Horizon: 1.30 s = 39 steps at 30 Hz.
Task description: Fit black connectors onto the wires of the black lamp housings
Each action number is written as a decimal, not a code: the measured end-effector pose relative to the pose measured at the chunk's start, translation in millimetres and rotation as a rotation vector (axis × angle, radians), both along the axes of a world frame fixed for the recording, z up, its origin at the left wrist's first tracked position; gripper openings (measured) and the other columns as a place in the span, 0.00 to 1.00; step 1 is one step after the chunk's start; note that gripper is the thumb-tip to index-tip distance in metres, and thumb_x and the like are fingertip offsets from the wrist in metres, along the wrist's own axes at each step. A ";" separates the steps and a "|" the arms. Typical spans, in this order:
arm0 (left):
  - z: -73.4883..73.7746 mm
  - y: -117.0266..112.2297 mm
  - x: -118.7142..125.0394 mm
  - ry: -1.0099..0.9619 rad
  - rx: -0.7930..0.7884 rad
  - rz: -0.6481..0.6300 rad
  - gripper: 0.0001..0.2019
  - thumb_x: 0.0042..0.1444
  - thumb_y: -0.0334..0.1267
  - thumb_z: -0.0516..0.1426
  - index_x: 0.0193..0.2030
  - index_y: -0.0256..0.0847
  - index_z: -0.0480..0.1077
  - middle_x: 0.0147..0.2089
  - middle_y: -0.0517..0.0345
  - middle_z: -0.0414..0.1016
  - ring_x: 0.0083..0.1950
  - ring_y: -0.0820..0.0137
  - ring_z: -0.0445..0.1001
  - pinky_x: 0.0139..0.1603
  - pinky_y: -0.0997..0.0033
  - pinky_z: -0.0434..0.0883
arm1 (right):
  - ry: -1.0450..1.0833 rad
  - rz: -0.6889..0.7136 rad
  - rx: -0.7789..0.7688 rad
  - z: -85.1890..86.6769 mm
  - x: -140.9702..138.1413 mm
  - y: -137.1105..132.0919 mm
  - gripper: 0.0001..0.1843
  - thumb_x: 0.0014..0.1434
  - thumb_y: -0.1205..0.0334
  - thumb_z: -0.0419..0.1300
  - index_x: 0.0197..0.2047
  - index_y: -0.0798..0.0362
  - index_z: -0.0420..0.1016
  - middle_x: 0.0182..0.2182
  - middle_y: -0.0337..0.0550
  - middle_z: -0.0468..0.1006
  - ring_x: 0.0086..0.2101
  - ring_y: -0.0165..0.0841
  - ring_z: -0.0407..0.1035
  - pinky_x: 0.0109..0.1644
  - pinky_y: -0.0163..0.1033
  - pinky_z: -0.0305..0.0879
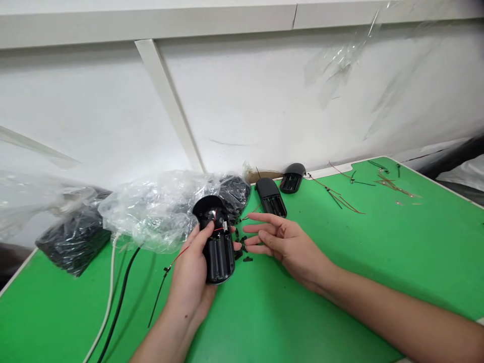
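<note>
Battery case (219,257) upright in left hand (191,275)

Head-worn camera, facing forward, down at hands (291,247) above green workbench (378,242).

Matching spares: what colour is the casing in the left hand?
The casing is black, shown in the head view.

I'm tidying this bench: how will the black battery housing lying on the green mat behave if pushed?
Probably light for its size: the black battery housing looks like a hollow plastic shell with open slots. Lying flat on the green mat, it would likely slide rather than roll. It seems stiff, like the similar housing held in the left hand.
</note>
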<state>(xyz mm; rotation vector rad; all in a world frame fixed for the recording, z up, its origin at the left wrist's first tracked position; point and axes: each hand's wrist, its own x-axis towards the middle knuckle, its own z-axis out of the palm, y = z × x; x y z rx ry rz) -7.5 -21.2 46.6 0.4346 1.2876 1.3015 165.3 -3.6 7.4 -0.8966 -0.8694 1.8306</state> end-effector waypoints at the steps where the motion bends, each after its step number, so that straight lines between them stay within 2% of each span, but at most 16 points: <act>1: -0.3 0.0 -0.4 -0.001 0.000 0.002 0.17 0.63 0.37 0.59 0.57 0.35 0.71 0.43 0.47 0.81 0.28 0.67 0.80 0.26 0.74 0.74 | 0.014 -0.007 -0.040 0.2 -0.5 -0.4 0.30 0.58 0.62 0.70 0.62 0.57 0.71 0.49 0.53 0.80 0.43 0.34 0.79 0.56 0.43 0.74; 5: 1.4 0.3 -1.7 -0.009 -0.019 0.009 0.16 0.64 0.36 0.58 0.56 0.34 0.72 0.43 0.47 0.81 0.29 0.67 0.80 0.27 0.73 0.75 | 0.018 -0.026 -0.133 -0.8 -2.0 -0.8 0.35 0.57 0.64 0.73 0.64 0.59 0.67 0.45 0.55 0.82 0.44 0.36 0.80 0.54 0.39 0.77; 9: 6.5 2.9 -2.7 -0.123 -0.067 0.008 0.11 0.65 0.36 0.56 0.47 0.29 0.74 0.41 0.46 0.80 0.28 0.70 0.77 0.28 0.73 0.76 | -0.019 0.030 -0.094 -2.4 -1.8 -0.1 0.31 0.59 0.59 0.72 0.60 0.60 0.68 0.42 0.56 0.83 0.40 0.37 0.81 0.46 0.36 0.79; 11: 7.7 4.9 -4.3 -0.233 -0.086 0.008 0.10 0.65 0.34 0.55 0.43 0.28 0.74 0.39 0.46 0.79 0.27 0.71 0.76 0.28 0.74 0.76 | -0.045 0.090 -0.047 -3.1 -0.9 0.7 0.28 0.60 0.56 0.71 0.58 0.59 0.70 0.39 0.53 0.83 0.34 0.34 0.81 0.38 0.33 0.79; 13: 7.2 6.6 -6.9 -0.339 -0.089 0.010 0.09 0.66 0.32 0.54 0.42 0.27 0.73 0.38 0.46 0.78 0.27 0.72 0.75 0.28 0.75 0.76 | -0.069 0.168 0.012 -3.7 0.5 1.6 0.25 0.59 0.51 0.71 0.52 0.59 0.72 0.34 0.49 0.83 0.25 0.31 0.78 0.27 0.31 0.75; 15: 5.8 7.5 -9.5 -0.402 -0.088 0.015 0.09 0.66 0.31 0.54 0.43 0.27 0.73 0.38 0.45 0.78 0.28 0.72 0.75 0.28 0.75 0.76 | -0.100 0.257 0.066 -3.1 1.9 1.5 0.24 0.57 0.47 0.71 0.43 0.57 0.70 0.29 0.45 0.81 0.19 0.30 0.72 0.17 0.29 0.65; 18: 4.7 7.8 -10.8 -0.385 -0.077 0.009 0.08 0.65 0.31 0.55 0.43 0.27 0.73 0.38 0.44 0.78 0.28 0.72 0.75 0.28 0.75 0.75 | -0.175 0.354 0.143 0.2 2.6 -1.3 0.24 0.55 0.45 0.71 0.36 0.55 0.66 0.19 0.36 0.75 0.13 0.25 0.62 0.13 0.27 0.51; 20: 5.6 7.8 -9.3 -0.318 -0.067 0.005 0.08 0.64 0.32 0.55 0.42 0.27 0.73 0.38 0.44 0.79 0.28 0.71 0.76 0.28 0.74 0.76 | -0.245 0.348 0.196 2.5 1.8 -3.7 0.23 0.55 0.46 0.71 0.33 0.55 0.67 0.16 0.32 0.68 0.13 0.22 0.55 0.14 0.27 0.47; 22: 7.1 7.5 -6.8 -0.250 -0.065 0.011 0.08 0.64 0.33 0.56 0.41 0.28 0.74 0.39 0.44 0.79 0.28 0.70 0.76 0.28 0.74 0.76 | -0.327 0.279 0.236 3.6 0.5 -4.8 0.24 0.57 0.45 0.70 0.30 0.56 0.69 0.15 0.31 0.63 0.14 0.21 0.51 0.16 0.28 0.45; 25: 8.6 6.7 -3.0 -0.206 -0.084 0.016 0.09 0.64 0.33 0.55 0.42 0.28 0.74 0.40 0.41 0.80 0.29 0.69 0.77 0.29 0.74 0.76 | -0.355 0.134 0.156 3.8 -0.6 -2.8 0.27 0.65 0.40 0.61 0.32 0.59 0.74 0.15 0.31 0.57 0.16 0.21 0.49 0.18 0.29 0.43; 26: 8.7 6.4 -2.1 -0.203 -0.088 0.016 0.09 0.64 0.32 0.55 0.42 0.28 0.74 0.41 0.41 0.80 0.29 0.69 0.77 0.29 0.74 0.76 | -0.300 0.100 0.079 4.1 -0.3 -1.5 0.27 0.68 0.42 0.57 0.36 0.60 0.77 0.17 0.32 0.58 0.17 0.22 0.51 0.19 0.29 0.44; 28: 8.7 5.9 -1.2 -0.201 -0.094 0.019 0.09 0.64 0.32 0.56 0.42 0.28 0.74 0.41 0.40 0.80 0.30 0.69 0.77 0.29 0.74 0.76 | -0.124 0.056 -0.102 5.5 1.0 1.2 0.21 0.71 0.53 0.53 0.44 0.62 0.79 0.22 0.36 0.64 0.20 0.23 0.59 0.20 0.29 0.51; 30: 8.5 5.4 -1.2 -0.198 -0.091 0.020 0.08 0.64 0.32 0.56 0.42 0.28 0.74 0.41 0.40 0.80 0.30 0.69 0.77 0.29 0.74 0.76 | 0.033 0.028 -0.210 7.4 2.8 3.3 0.17 0.65 0.68 0.52 0.51 0.65 0.77 0.29 0.43 0.72 0.26 0.25 0.68 0.27 0.29 0.63; 32: 8.1 4.9 -1.7 -0.196 -0.086 0.015 0.09 0.64 0.32 0.56 0.42 0.28 0.74 0.41 0.41 0.80 0.30 0.69 0.77 0.30 0.74 0.76 | 0.100 0.011 -0.215 8.6 4.1 4.5 0.22 0.58 0.76 0.54 0.56 0.67 0.74 0.36 0.49 0.77 0.32 0.28 0.75 0.39 0.30 0.72; 35: 7.0 4.4 -2.5 -0.199 -0.085 0.008 0.09 0.64 0.33 0.56 0.43 0.28 0.75 0.41 0.41 0.81 0.30 0.69 0.78 0.31 0.74 0.76 | 0.108 0.043 -0.157 7.6 4.1 5.3 0.25 0.60 0.76 0.59 0.62 0.66 0.69 0.44 0.56 0.80 0.39 0.33 0.79 0.53 0.37 0.74; 39: 4.5 3.9 -2.9 -0.164 -0.088 -0.004 0.10 0.64 0.35 0.57 0.44 0.29 0.76 0.42 0.42 0.81 0.31 0.68 0.78 0.30 0.73 0.76 | 0.049 0.087 -0.072 1.5 2.4 7.4 0.22 0.64 0.66 0.64 0.59 0.64 0.70 0.45 0.58 0.81 0.41 0.34 0.80 0.55 0.39 0.74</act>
